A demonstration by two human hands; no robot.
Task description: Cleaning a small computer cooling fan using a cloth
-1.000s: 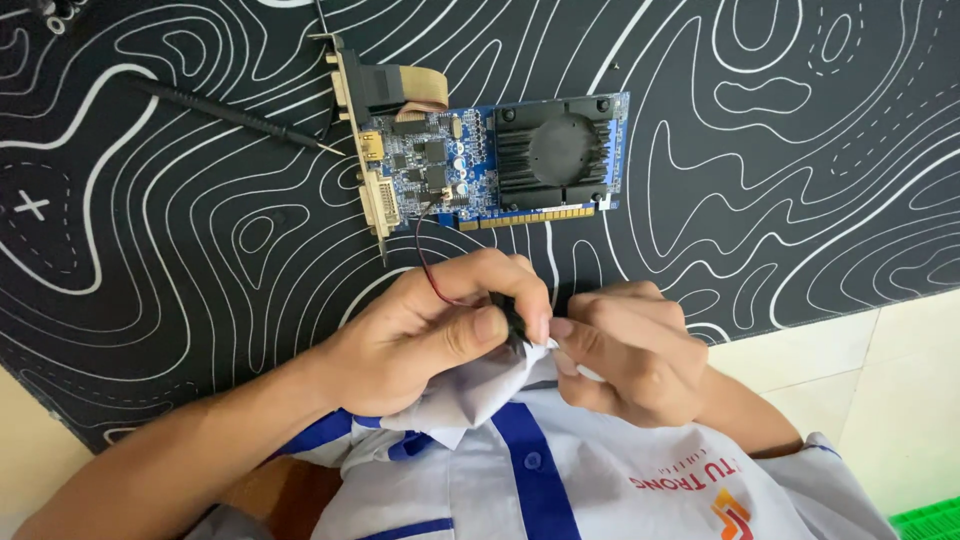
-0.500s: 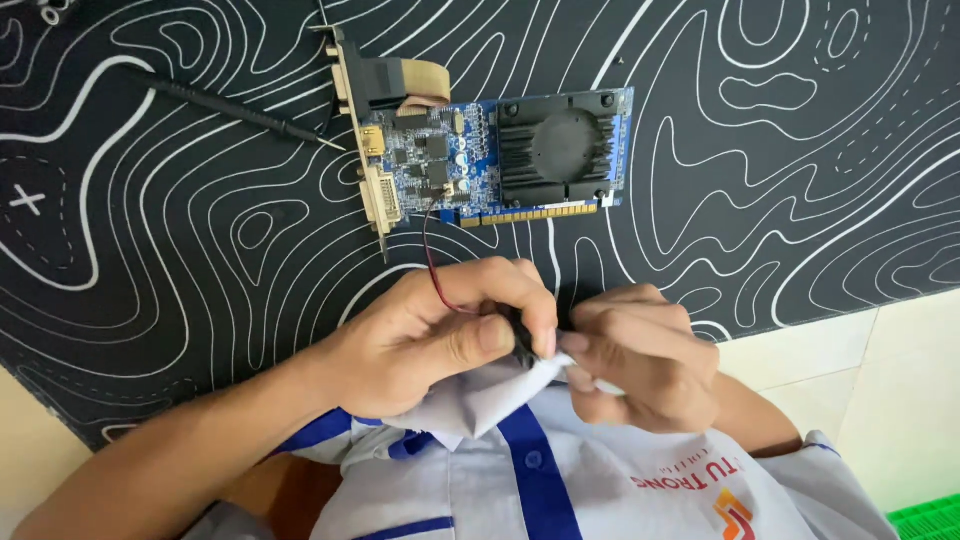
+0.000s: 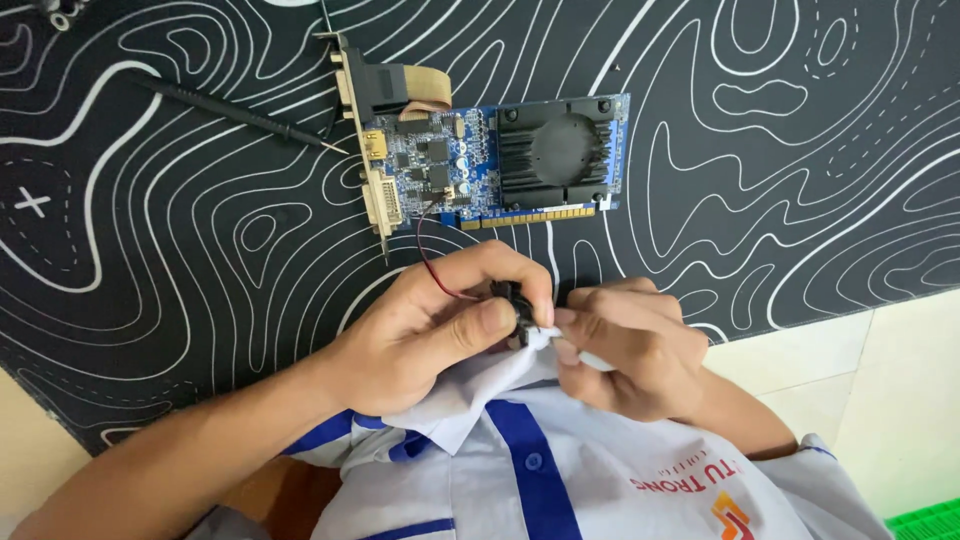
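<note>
A small black fan, light and likely fragile on its thin red and black wires, sits pinched between the thumb and fingers of the left hand, just below the blue circuit card. The right hand presses a fold of white shirt against it; its rigid frame looks the safest hold.

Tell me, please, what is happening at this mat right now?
A person's left hand pinches a small black part with a thin red wire running up towards a blue graphics card. The right hand presses white shirt cloth against that part. The card lies flat on the patterned black mat, and a black probe rests to the card's left.
</note>
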